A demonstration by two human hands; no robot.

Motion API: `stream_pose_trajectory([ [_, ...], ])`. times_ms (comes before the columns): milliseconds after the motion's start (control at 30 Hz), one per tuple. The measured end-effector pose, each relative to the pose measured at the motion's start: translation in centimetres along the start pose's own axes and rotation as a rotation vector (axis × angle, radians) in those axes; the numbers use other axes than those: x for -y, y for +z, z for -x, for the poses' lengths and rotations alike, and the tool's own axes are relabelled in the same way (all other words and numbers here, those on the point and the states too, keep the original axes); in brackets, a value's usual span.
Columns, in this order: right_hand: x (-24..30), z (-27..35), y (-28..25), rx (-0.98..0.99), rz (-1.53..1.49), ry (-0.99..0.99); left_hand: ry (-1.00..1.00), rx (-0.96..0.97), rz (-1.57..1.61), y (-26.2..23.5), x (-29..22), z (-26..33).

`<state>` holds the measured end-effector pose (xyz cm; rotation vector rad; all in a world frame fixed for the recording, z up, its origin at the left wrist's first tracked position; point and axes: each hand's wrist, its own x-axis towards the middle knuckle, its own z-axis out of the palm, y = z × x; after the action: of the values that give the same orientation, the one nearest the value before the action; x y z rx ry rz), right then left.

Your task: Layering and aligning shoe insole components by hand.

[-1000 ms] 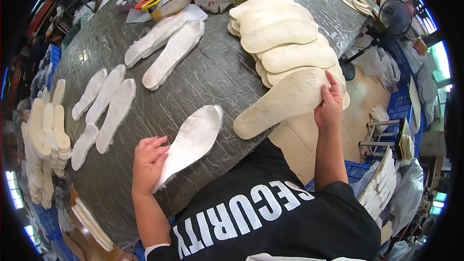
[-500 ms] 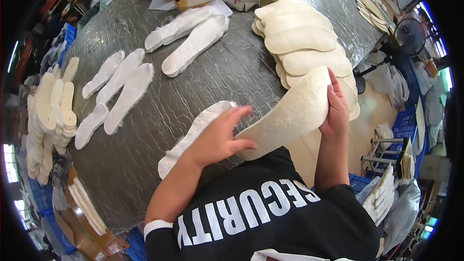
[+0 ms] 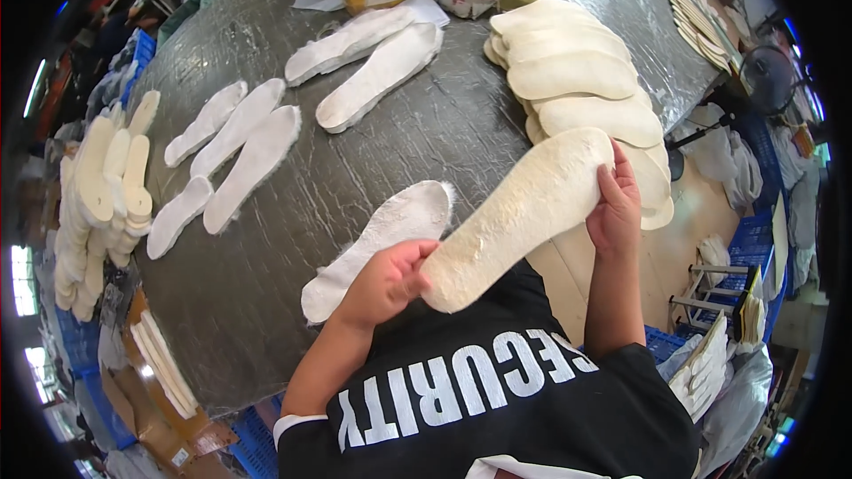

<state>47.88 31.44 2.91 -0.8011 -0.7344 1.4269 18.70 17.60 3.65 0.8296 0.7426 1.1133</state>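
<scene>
- Head view: both hands hold one cream insole (image 3: 524, 213) up over the near edge of the bench (image 3: 266, 302), heel end toward the person's chest, toe end pointing up and right.
- Left hand (image 3: 386, 279) pinches the heel end: fingers curled on top, thumb apparently underneath (thumb itself hidden).
- Right hand (image 3: 617, 208) has the toe end, fingers wrapped over the far edge. Grip is closed on the rim, not spread flat.
- Handling, my read: light, thin, board-like. It spans hand to hand with no visible sag, so fairly stiff along its length, though it would likely flex if bent.
- Surface looks rough and grainy, maybe fibrous or glue-coated (can't tell which). Not slippery, so a light pinch should do.
- Best hold, I'd say: the two ends or the long edges, as now. A hard one-handed squeeze mid-span could crease it.
- A white fuzzy insole (image 3: 377, 244) lies flat on the bench just under and left of the held one. It looks softer and limper, with frayed edges.
- A fanned stack of cream insoles (image 3: 568, 80) sits on the bench beyond the right hand. More white ones (image 3: 240, 146) lie in a row to the left, well apart.
</scene>
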Motion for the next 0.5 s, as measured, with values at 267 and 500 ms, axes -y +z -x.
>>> stream_pose_trajectory([
  [267,-3.1,2.6,1.9,0.348,0.094,0.398,0.058,-0.542,-0.532,-3.7,-3.5,10.1],
  [500,-6.3,3.5,9.7,0.540,-0.057,0.626,0.018,-0.213,-0.426,-7.7,-5.4,16.5],
])
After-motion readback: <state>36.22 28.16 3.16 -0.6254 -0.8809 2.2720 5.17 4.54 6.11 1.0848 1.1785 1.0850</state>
